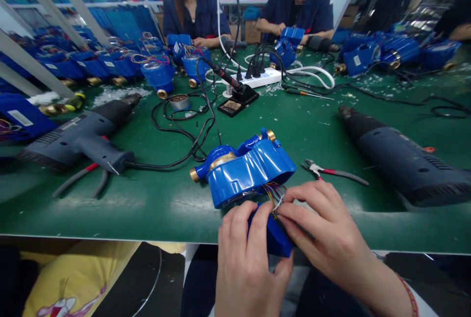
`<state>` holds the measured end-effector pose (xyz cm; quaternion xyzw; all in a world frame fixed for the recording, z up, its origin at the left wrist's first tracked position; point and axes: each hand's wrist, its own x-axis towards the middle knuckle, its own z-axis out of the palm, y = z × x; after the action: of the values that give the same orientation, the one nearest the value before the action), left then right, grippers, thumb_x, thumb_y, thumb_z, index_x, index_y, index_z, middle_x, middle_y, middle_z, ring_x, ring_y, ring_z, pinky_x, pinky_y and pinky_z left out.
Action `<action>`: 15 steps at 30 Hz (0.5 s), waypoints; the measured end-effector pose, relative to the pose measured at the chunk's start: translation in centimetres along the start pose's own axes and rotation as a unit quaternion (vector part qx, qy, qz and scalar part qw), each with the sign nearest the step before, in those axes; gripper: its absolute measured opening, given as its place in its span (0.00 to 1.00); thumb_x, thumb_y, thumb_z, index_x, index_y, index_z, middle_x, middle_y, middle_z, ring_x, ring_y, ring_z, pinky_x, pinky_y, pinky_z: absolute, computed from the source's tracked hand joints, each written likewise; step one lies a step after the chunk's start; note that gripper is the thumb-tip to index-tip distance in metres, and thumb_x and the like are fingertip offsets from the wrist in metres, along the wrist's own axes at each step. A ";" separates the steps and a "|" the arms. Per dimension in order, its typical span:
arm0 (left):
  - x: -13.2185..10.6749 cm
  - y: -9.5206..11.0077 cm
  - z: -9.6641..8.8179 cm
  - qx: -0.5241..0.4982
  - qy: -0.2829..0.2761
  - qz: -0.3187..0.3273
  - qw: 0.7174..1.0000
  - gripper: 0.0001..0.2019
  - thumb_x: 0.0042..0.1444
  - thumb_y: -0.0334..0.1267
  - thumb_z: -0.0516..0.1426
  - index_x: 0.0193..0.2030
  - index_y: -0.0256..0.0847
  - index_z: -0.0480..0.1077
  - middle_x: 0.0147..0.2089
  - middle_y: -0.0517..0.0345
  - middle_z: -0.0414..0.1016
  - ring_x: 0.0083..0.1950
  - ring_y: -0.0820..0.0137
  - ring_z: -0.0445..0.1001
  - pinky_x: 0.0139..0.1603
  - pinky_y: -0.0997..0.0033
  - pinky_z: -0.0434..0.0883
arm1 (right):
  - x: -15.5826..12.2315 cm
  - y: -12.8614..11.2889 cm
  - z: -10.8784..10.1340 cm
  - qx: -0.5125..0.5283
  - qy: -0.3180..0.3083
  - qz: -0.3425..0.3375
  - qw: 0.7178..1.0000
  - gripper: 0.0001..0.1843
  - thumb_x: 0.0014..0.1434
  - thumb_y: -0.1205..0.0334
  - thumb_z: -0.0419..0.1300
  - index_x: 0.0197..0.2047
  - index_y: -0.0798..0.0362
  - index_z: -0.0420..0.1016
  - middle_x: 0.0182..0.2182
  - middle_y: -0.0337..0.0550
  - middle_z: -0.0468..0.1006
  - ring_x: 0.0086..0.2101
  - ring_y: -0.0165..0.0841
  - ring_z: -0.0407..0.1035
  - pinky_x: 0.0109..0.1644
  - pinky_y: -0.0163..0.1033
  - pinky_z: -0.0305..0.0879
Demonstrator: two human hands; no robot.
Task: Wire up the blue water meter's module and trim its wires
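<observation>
A blue water meter [245,167] with brass fittings lies on the green table near the front edge, its blue cover tipped open. Coloured wires [275,195] run from under the cover down to a small blue part [274,236]. My left hand [245,258] is closed around that blue part at the table edge. My right hand [324,231] pinches the wires between thumb and fingers just right of the meter.
A heat gun [79,138] lies at the left, another [401,157] at the right, with red-handled pliers [333,171] beside the meter. A soldering iron in its stand [235,92], black cables and a power strip [263,77] sit mid-table. Two people work across it among several blue meters [158,74].
</observation>
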<state>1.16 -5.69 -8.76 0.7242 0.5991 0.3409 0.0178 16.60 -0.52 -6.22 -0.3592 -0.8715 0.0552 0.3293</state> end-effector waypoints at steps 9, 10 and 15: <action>0.4 -0.3 -0.1 0.034 0.005 0.042 0.999 0.23 0.52 0.33 0.60 0.56 0.41 0.65 0.52 0.50 0.70 0.51 0.58 0.69 0.50 0.60 0.66 | -0.6 -0.5 1.0 0.162 0.090 0.131 0.974 0.08 0.62 0.74 0.56 0.35 0.52 0.67 0.32 0.38 0.70 0.38 0.33 0.63 0.46 0.40 0.58; 0.5 -0.2 -0.2 0.031 0.006 0.045 0.999 0.23 0.52 0.33 0.60 0.56 0.42 0.66 0.52 0.51 0.71 0.52 0.59 0.69 0.50 0.61 0.65 | -0.7 -0.5 1.1 0.198 0.104 0.160 0.962 0.08 0.62 0.73 0.56 0.33 0.51 0.67 0.30 0.37 0.69 0.36 0.32 0.63 0.44 0.39 0.59; 0.7 0.2 -0.2 0.020 0.006 0.040 0.999 0.23 0.52 0.31 0.60 0.56 0.45 0.67 0.52 0.53 0.73 0.53 0.59 0.69 0.51 0.60 0.59 | -1.1 -0.1 1.2 0.245 0.164 0.221 0.930 0.06 0.65 0.68 0.55 0.36 0.49 0.70 0.37 0.40 0.71 0.41 0.34 0.66 0.44 0.37 0.61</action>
<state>1.26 -5.20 -8.19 0.7454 0.5767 0.3340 -0.0138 16.40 -1.14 -7.72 -0.4552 -0.6633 0.2787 0.5245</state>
